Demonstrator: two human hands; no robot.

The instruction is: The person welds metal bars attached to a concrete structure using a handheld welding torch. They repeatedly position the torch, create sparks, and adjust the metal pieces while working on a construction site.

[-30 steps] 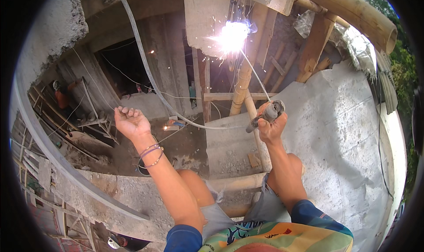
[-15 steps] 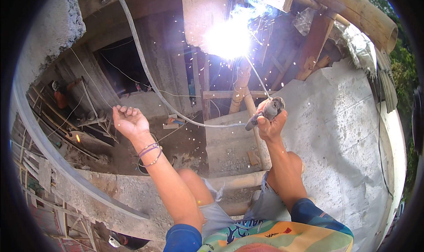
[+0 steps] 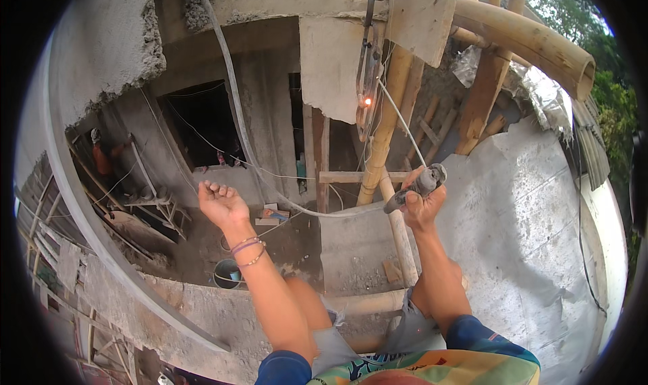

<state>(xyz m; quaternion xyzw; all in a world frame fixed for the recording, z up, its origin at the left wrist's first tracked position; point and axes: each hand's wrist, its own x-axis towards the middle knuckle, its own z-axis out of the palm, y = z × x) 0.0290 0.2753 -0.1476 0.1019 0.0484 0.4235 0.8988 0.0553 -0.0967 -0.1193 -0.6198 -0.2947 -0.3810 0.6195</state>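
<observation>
Right grip (image 3: 423, 208): wrapped around electrode holder (image 3: 428, 181) | left grip (image 3: 227, 208): loosely half-curled | white arc gone, orange spot (image 3: 367, 102) glows

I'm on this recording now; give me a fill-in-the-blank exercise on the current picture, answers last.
1. The holder is in the person's ____ hand.
2. Bracelets circle the ____ arm.
3. The sleeves are mainly ____ in colour.
4. The thick hollow pole at upper right is ____.

Missing words: right; left; blue; bamboo.
</observation>
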